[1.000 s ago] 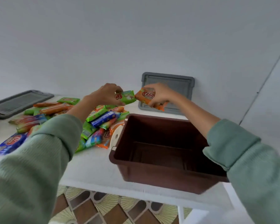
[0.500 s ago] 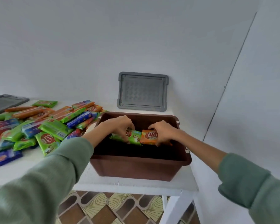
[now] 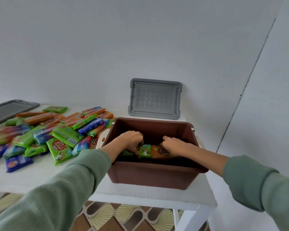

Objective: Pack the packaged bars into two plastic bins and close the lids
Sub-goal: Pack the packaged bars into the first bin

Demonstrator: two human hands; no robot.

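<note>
The person is at the start of packing. Both hands are down inside the brown bin [image 3: 153,177], each placing a bar near its front wall. The left hand [image 3: 130,142] has its fingers curled over a green bar [image 3: 145,151] and grips it at its left end. The right hand [image 3: 175,145] is curled the same way over an orange bar [image 3: 160,152]. The two bars lie side by side, edges touching.

The bin's near rim hides its bottom, so it cannot be told whether the bars already rest there or are held just above it. No other bars show in the bin.

The pile of bars [image 3: 60,135] lies loose on the white table [image 3: 140,195] to the left of the bin and reaches up to its left side. One grey lid [image 3: 154,99] leans upright against the wall behind the bin. A second lid [image 3: 8,109] lies flat at the table's far left. Only one bin is in view.

Nearly all the task looks to be ahead. The next move calls for both hands to let go, lift clear of the rim and reach left to the pile. Later bars would best be laid flat in rows beside these two, so the lid can shut.
</note>
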